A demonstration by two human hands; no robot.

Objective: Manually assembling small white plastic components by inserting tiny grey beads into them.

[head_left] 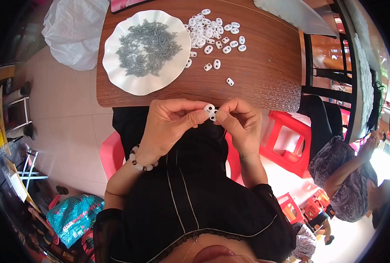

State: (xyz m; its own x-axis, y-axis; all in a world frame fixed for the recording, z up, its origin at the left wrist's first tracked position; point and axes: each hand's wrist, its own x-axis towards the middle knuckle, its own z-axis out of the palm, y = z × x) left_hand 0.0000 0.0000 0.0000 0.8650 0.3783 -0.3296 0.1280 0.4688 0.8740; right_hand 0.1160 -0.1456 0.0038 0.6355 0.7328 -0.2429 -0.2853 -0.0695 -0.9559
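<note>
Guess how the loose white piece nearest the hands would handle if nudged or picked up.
The loose white piece looks like moulded plastic, so it's probably stiff and light. Its oblong body appears flat on the table, so it would likely slide rather than roll. Small size may make it fiddly to pinch.

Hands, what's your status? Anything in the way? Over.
Left hand, right hand: both pinching white bit. One piece or two: can't tell. Nothing seen in the way; plate of grey pieces, loose white pieces on table beyond.
</note>
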